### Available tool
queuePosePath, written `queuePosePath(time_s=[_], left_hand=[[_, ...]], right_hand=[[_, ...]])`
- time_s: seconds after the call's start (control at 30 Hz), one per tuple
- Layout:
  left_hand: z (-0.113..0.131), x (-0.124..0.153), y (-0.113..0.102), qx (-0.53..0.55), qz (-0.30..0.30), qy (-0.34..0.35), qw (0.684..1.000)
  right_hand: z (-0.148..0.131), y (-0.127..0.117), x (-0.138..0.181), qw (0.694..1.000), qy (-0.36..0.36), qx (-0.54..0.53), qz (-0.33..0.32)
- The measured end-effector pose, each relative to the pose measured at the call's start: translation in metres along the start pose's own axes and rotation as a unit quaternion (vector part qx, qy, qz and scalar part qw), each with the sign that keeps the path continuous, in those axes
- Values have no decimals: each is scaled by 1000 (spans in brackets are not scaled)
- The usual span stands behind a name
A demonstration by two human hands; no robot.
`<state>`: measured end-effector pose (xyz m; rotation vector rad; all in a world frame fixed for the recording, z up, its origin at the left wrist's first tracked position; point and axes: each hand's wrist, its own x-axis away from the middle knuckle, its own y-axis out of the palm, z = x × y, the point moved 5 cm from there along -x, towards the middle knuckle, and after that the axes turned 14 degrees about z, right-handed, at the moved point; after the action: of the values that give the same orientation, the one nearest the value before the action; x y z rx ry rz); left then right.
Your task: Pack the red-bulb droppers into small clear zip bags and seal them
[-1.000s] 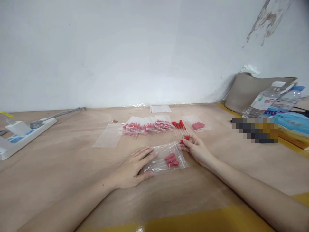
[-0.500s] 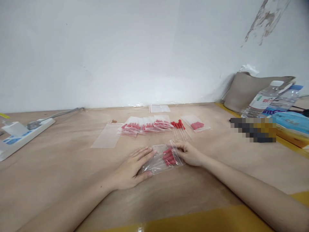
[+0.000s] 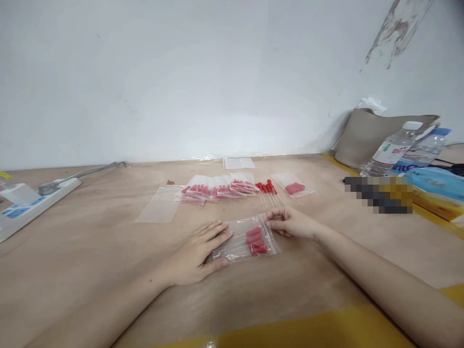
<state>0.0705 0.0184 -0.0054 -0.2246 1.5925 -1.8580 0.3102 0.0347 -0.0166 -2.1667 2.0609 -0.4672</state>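
- Head view: the left hand (image 3: 195,253) lies palm down with its fingers spread, pressing on the left end of a clear zip bag (image 3: 235,227).
- Right hand (image 3: 288,222): its fingers are bent at the bag's upper right corner, beside the zip mouth; whether they pinch the film or only touch it, I cannot tell.
- The zip bag lies flat between the hands, nearer the counter's near edge than the other bags. Inside are several red-bulbed droppers (image 3: 255,240), bulbs toward the mouth, clear stems pointing at the left hand.
- Just past the right hand, loose droppers (image 3: 267,187) lie side by side, red bulbs toward the counter's far edge.
- Left of these, a row of filled bags (image 3: 219,187) overlaps, red bulbs showing through; a separate filled bag (image 3: 294,187) lies to the right of the loose droppers.
- At the row's left end is a flat translucent bag (image 3: 156,207).
- By the far edge of the counter (image 3: 101,241), near the wall (image 3: 174,82), lies a pale packet (image 3: 239,163).
- Toward the counter's left edge is a white power strip (image 3: 54,205).
- Toward the far right corner stand a grey-beige container (image 3: 362,137) and a white-capped bottle (image 3: 391,152), with a blue packet (image 3: 435,182) nearer.
- Yellow tape (image 3: 308,328) runs along the near edge.
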Motion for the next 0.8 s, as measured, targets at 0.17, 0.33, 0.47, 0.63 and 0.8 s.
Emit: queuePosePath(time_s=[0.17, 0.33, 0.47, 0.63, 0.8], left_hand=[[-1, 0, 0, 1, -7, 4, 1000], [-1, -1, -1, 10, 1, 4, 1000], [1, -2, -2, 11, -3, 2, 1000], [1, -2, -1, -3, -15, 3, 1000], [0, -1, 0, -2, -4, 5, 1000]], right_hand=[[-12, -56, -30, 942, -61, 159, 288], [-20, -71, -73, 875, -19, 325, 358], [-22, -63, -94, 882, 15, 324, 342], [-28, -66, -96, 893, 25, 287, 345], [-31, -75, -63, 910, -34, 158, 382]])
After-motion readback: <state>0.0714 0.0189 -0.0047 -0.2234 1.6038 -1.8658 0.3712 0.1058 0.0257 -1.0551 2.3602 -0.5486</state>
